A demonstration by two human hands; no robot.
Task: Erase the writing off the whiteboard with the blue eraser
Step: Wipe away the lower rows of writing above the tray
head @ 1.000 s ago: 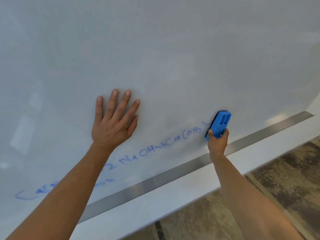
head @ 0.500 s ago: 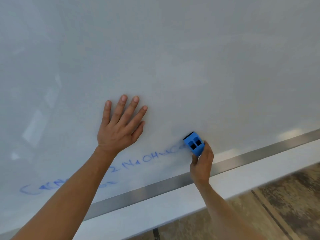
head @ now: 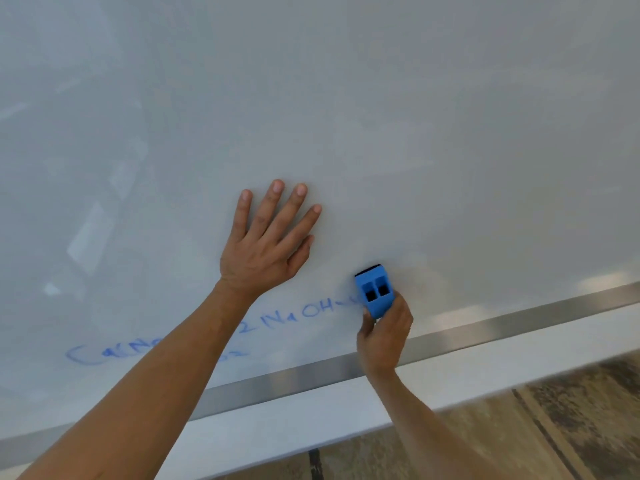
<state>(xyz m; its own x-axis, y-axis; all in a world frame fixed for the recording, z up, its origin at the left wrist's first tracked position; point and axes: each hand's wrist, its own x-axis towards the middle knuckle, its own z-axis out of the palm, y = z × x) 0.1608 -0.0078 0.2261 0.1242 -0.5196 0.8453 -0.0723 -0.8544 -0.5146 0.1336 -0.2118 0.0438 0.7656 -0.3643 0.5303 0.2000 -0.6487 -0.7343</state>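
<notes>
Low on the whiteboard (head: 381,116), the right hand (head: 382,337) grips the blue eraser (head: 374,291) from below, fingers and thumb curled round its lower end, and holds it against the board at the right end of the blue writing (head: 301,311). Its top end shows two dark square recesses and a black pad edge toward the board. The left hand (head: 266,247) lies flat on the board above the writing, fingers straight and spread, holding nothing. Legible letters run leftward from the eraser and pass behind the left forearm (head: 145,393), with a loop of ink beyond it. A metal strip (head: 519,317) edges the board's bottom, above a worn floor (head: 571,427).
</notes>
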